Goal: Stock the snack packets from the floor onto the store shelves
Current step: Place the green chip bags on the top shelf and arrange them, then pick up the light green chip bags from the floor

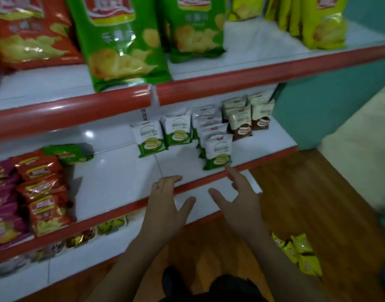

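Small white-and-green snack packets stand in short rows on the middle shelf, with brown-and-white packets behind them at the right. Several yellow snack packets lie on the wooden floor at the lower right. My left hand hovers over the shelf's red front edge, fingers spread, holding nothing. My right hand is also spread and empty, its forefinger tip just below the nearest green packet.
The top shelf holds big red, green and yellow crisp bags. Red and purple packets fill the middle shelf's left end. A lower shelf carries small sweets. A teal wall stands at the right.
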Tool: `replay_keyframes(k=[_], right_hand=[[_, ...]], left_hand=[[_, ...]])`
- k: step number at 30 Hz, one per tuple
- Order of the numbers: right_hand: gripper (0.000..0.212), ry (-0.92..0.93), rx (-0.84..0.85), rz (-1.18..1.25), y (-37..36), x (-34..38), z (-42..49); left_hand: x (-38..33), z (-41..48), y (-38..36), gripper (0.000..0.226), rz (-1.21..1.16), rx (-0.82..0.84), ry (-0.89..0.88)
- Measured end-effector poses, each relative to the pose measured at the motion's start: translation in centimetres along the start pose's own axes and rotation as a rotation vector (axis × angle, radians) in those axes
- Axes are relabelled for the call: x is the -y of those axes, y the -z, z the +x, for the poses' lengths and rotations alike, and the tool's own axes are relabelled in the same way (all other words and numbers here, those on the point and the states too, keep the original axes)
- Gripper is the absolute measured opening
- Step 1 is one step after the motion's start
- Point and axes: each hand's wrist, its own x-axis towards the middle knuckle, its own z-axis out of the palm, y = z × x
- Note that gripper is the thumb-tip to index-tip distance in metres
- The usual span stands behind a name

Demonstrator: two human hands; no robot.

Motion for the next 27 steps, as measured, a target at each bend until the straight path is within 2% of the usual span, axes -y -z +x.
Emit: replay_keyframes(k=[7,13,16,23,27], right_hand=[[0.065,-0.115,-0.094,0.042,5.0,-4.7,-0.7],[0.058,-0.234,-0.266,0.001,13.2,-14.8,-5.4],[0.056,-0.351,-0.328,-0.026,18.0,-20.2,-10.0],[0.054,-0.522,-0.308,-0.200,27.4,-29.6,-18.3],[0.052,-0.581,-0.255,-0.189,28.6,-32.3,-20.0]], left_hand=[[-4.4,0.3,-5.2,0.065,0.102,0.150,-0.038],[-10.7,-1.4,-15.0,0.066,0.153,0.349,-0.086],[-13.9,-3.5,-21.1,0.065,0.135,0.465,-0.131],[-18.8,-7.6,-32.6,0.065,0.139,0.705,-0.183],[-20.1,-8.4,-36.3,0.061,0.132,0.799,-0.150]])
